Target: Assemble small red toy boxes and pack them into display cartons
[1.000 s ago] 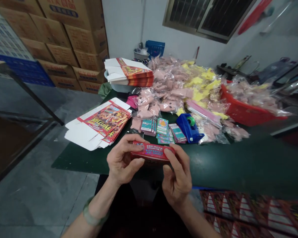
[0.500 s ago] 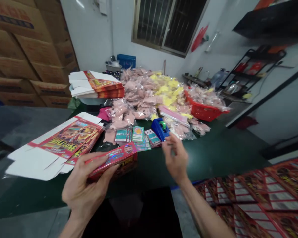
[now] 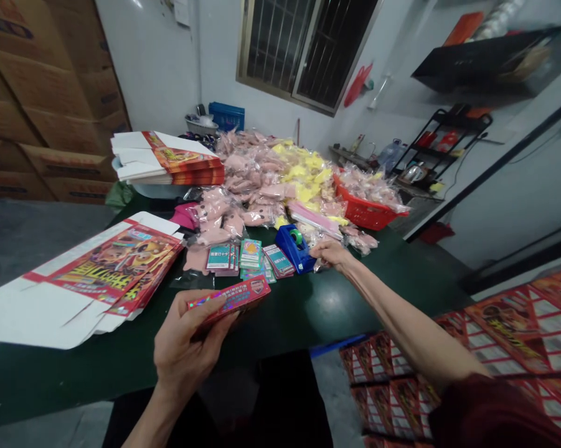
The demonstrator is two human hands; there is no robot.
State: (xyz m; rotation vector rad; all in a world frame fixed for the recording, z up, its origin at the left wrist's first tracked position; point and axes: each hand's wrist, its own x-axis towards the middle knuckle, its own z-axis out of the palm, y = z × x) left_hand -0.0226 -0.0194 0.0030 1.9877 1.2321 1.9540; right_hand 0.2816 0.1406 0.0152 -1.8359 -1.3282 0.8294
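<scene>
My left hand (image 3: pixel 182 348) is closed round a small red printed box (image 3: pixel 236 297), held just above the dark green table (image 3: pixel 336 305) near its front edge. My right hand (image 3: pixel 330 253) is stretched out across the table and rests against the right side of a blue tape dispenser (image 3: pixel 295 246). Its fingers look pinched at the dispenser's front; what they hold, if anything, is too small to make out. Small teal card packs (image 3: pixel 247 256) lie in a loose group between the box and the dispenser.
Flat unfolded red-and-white cartons (image 3: pixel 93 274) lie at the left, with another stack (image 3: pixel 168 158) behind. Pink and yellow bagged toys (image 3: pixel 280 174) are heaped at the back beside a red basket (image 3: pixel 364 211). Filled red boxes (image 3: pixel 495 348) sit at lower right. Brown cartons (image 3: pixel 42 93) are stacked at left.
My right hand let go of the red box and reached forward to the blue tape dispenser. My left hand kept the box alone. The view swung right.
</scene>
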